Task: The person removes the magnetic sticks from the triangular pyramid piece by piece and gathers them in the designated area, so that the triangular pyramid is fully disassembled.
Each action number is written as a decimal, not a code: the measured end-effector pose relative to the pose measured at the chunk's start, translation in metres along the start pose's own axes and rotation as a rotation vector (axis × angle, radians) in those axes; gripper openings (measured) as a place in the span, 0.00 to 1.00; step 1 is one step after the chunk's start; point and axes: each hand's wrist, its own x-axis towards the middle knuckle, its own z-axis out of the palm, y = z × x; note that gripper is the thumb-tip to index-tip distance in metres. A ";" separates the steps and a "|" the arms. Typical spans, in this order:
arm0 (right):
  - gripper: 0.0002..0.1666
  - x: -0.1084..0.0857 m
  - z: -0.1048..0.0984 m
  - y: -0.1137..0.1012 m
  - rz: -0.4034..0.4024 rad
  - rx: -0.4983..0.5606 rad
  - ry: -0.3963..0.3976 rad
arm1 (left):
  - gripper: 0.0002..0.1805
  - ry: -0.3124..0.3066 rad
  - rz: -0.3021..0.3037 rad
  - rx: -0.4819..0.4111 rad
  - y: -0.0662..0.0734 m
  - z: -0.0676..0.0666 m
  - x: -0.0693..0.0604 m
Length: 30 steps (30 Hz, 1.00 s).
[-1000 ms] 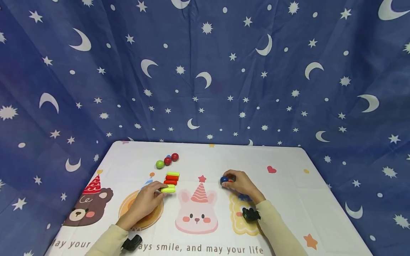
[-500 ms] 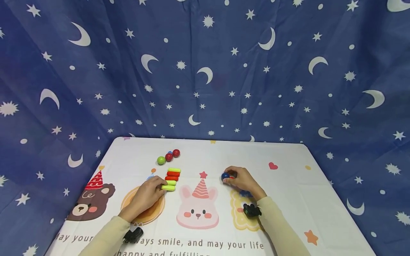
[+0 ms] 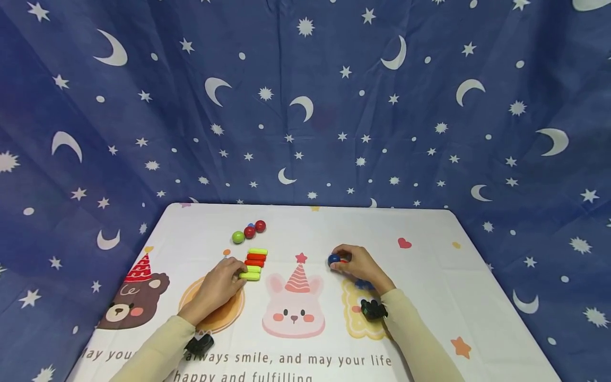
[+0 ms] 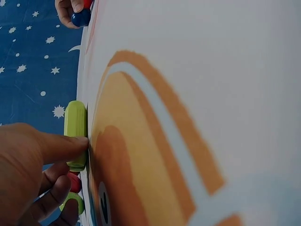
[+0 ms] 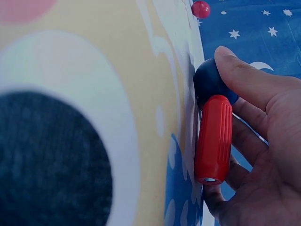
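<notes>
In the head view, my left hand (image 3: 220,284) is at the near end of a row of short rods, its thumb and finger pinching the nearest yellow-green rod (image 3: 250,276). The left wrist view shows my thumb against that yellow-green rod (image 4: 75,125), with the index fingertip hidden behind it. My right hand (image 3: 359,265) pinches a dark blue ball (image 5: 210,84) at the table surface. A red ridged rod (image 5: 214,141) stands against the ball, beside the curled fingers. Whether ball and rod are joined is unclear.
Another yellow-green rod (image 3: 253,269), red rods (image 3: 254,263) and a far yellow-green rod (image 3: 258,251) complete the row. Behind lie a green ball (image 3: 238,237), red balls (image 3: 250,232) and a partly hidden blue one. A starry blue curtain (image 3: 329,154) hangs beyond the white printed tablecloth (image 3: 382,228).
The head view has tilted slightly, shifting everything up in frame. The left fingers have adjusted a little at the nearest yellow-green rods. My right hand keeps its hold on the blue ball.
</notes>
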 end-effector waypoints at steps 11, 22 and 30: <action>0.24 0.002 -0.004 -0.001 0.002 0.000 -0.026 | 0.13 0.017 -0.004 -0.005 0.006 -0.009 0.003; 0.25 -0.001 -0.009 -0.001 -0.002 -0.016 -0.039 | 0.12 0.032 0.067 -0.083 0.041 -0.015 0.012; 0.25 -0.008 -0.010 -0.001 0.035 -0.014 -0.032 | 0.13 0.034 0.094 -0.196 0.071 -0.008 0.022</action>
